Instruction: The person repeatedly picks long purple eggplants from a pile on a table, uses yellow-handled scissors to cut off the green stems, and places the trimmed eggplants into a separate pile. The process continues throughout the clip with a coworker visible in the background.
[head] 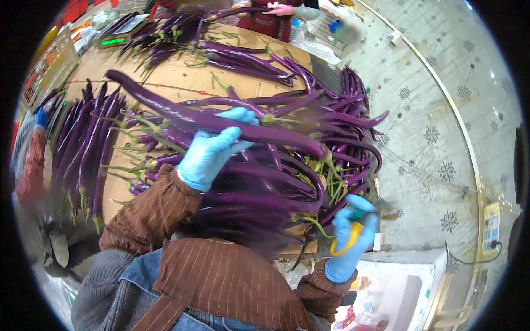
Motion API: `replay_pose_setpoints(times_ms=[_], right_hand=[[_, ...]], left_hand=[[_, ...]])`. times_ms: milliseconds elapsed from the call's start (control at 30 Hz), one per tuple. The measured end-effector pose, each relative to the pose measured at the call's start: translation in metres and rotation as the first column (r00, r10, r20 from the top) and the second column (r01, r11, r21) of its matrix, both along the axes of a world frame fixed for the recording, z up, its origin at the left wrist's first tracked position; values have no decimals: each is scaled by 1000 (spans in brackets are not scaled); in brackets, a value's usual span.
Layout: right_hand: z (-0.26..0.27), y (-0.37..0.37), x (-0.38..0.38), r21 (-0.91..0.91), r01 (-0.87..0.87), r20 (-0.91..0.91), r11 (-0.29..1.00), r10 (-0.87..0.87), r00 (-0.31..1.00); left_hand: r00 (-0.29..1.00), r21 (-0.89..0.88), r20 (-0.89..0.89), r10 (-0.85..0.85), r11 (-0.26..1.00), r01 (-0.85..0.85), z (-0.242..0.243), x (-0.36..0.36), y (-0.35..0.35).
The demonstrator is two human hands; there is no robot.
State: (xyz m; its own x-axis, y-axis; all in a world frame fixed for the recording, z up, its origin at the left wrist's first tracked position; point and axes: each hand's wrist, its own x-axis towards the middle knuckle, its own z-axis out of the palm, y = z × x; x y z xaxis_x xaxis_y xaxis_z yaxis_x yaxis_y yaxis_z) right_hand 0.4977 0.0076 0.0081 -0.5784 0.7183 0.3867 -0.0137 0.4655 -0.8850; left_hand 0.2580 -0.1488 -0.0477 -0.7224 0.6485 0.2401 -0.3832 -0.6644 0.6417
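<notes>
My left hand (212, 149), in a light blue glove, holds a long purple eggplant (182, 116) by its middle. The eggplant slants across the pile, its green stem end towards the right. My right hand (353, 236), gloved alike, is closed around a small hand tool with a yellow looped handle (352, 240) and a dark green part; its working end is blurred. Beneath and beyond my left hand lies a large heap of long eggplants (265, 182), some with green stems. The right hand is at the heap's near right edge, apart from the held eggplant.
Cardboard (161, 78) covers the table. Rows of eggplants (85, 145) lie at the left, near another person's sleeve (33, 161). A digital scale (124, 31) and a plastic crate (51, 68) stand at the far left. Across the table, another person's gloved hand (280, 9) holds an eggplant.
</notes>
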Motion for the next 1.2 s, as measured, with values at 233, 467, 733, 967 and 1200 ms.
replay_pose_setpoints(times_ms=[233, 467, 733, 967, 1200], right_hand=[[-40, 19, -6, 138, -13, 470, 990, -54, 881], [-42, 30, -17, 34, 87, 230, 996, -93, 969], [-32, 29, -14, -167, -18, 97, 986, 34, 995], [-28, 35, -4, -290, 35, 41, 956, -25, 999], [-22, 44, -6, -258, -105, -220, 960, 48, 974]], left_hand=[[981, 125, 183, -66, 991, 43, -8, -6, 1], [992, 45, 117, -56, 998, 51, -12, -6, -1], [979, 110, 172, -109, 990, 91, -2, 3, 2], [995, 94, 68, -68, 994, 61, 6, -3, -1], [974, 62, 45, -221, 974, 218, 10, 4, -3]])
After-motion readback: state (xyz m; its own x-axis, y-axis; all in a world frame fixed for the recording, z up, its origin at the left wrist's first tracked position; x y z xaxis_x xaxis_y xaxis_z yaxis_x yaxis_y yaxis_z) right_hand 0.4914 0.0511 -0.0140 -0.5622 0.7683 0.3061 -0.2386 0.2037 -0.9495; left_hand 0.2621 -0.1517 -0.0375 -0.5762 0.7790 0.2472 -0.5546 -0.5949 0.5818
